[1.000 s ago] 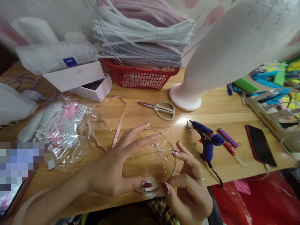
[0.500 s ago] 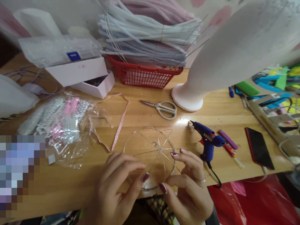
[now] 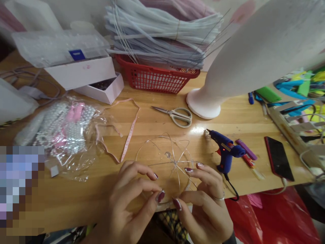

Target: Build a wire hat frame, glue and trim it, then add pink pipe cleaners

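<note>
A round wire frame [image 3: 175, 163], with thin silvery spokes meeting at its centre, is held low over the near edge of the wooden table. At its near left side, my left hand [image 3: 134, 200] pinches the wire between thumb and index finger. My right hand [image 3: 205, 206], a ring on one finger, pinches the near right side, its other fingers curled by the spokes. The exact wire in each pinch is partly hidden by the fingertips. Beyond the frame lie beige-handled scissors [image 3: 180, 117]. To the right stands a blue glue gun [image 3: 225, 149] with a small red light.
A pink tape measure [image 3: 129, 137] and a clear bag of pearl strings [image 3: 68, 132] lie left. Behind are a red basket [image 3: 154, 79] of fuzzy stems, white boxes [image 3: 83, 73] and a tall white stand [image 3: 203, 103]. A phone [image 3: 278, 157] lies right.
My left index fingertip has come down against the thumb, and the left fingers have curled. The right hand keeps nearly the same grip. The whole view has shifted slightly.
</note>
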Action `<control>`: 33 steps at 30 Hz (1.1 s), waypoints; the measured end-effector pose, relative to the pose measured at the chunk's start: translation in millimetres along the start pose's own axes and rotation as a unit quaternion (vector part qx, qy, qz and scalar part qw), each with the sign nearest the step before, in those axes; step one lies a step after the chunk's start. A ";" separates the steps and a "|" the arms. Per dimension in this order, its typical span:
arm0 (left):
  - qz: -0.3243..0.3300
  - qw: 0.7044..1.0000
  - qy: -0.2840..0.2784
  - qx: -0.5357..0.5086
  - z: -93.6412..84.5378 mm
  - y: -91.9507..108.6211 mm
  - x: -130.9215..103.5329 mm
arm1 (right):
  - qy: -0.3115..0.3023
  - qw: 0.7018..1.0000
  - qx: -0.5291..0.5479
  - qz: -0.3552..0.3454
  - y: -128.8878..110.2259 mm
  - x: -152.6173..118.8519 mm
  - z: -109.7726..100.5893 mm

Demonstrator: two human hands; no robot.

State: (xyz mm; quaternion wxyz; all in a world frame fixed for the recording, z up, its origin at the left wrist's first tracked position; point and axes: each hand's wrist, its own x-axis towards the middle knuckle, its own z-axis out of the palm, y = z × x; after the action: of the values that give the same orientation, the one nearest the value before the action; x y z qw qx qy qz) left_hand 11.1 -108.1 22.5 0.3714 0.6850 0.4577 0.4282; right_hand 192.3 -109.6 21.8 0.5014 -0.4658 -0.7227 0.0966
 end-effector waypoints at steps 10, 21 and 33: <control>-0.015 1.000 0.011 -0.020 -0.5 -1.4 0.3 | 0.002 1.000 0.009 0.004 1.9 -1.2 0.5; -0.015 1.000 -0.005 -0.023 -1.5 -3.0 1.7 | -0.017 1.000 0.007 -0.013 1.5 4.1 1.6; -0.028 0.999 0.000 -0.038 1.3 -0.8 1.1 | -0.010 1.000 -0.019 -0.023 1.6 5.7 0.4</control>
State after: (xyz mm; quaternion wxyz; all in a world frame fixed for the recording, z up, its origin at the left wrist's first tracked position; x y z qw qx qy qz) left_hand 12.3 -107.0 21.6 0.4088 0.6575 0.4601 0.4345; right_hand 192.5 -104.2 24.3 0.4870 -0.4580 -0.7398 0.0760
